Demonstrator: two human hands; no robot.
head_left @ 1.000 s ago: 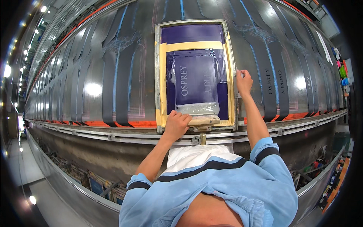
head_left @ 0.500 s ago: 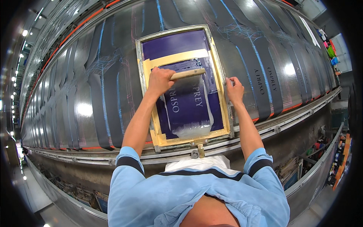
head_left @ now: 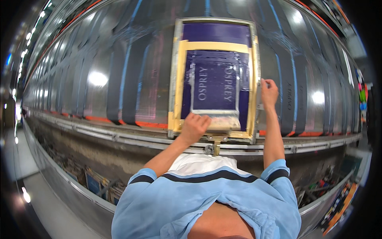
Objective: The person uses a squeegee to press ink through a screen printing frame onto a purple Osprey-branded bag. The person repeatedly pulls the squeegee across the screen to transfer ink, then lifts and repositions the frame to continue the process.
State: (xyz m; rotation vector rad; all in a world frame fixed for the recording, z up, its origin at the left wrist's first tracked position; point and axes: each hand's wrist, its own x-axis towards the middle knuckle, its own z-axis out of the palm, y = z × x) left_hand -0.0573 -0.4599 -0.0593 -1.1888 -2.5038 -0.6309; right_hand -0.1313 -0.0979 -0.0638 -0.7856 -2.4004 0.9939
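The squeegee (head_left: 224, 122) lies across the near end of the purple screen, a little blurred, and your left hand (head_left: 195, 126) wraps its fingers over the left end of it. A pale, wet band runs along the blade, and two lines of light lettering show on the mesh beyond. Yellow tape (head_left: 215, 46) borders the mesh inside the metal frame (head_left: 217, 19). Your right hand (head_left: 269, 91) is beside the frame's right rim, fingers curled in toward the thumb; you cannot tell from here whether they pinch the edge. Under the frame, the tabletop (head_left: 155, 95) stretches far to your left, glossy and dark grey, with darker shaped pieces on it, blue and pink lines, and bright glare from the lamps. An orange strip (head_left: 145, 124) edges its near side, then a metal rail (head_left: 131, 140) in front of your waist. Farther out, rows of ceiling lights (head_left: 28, 36) glow at upper left, pale floor (head_left: 51, 209) fills the lower left, and small coloured items (head_left: 363, 95) crowd the far right
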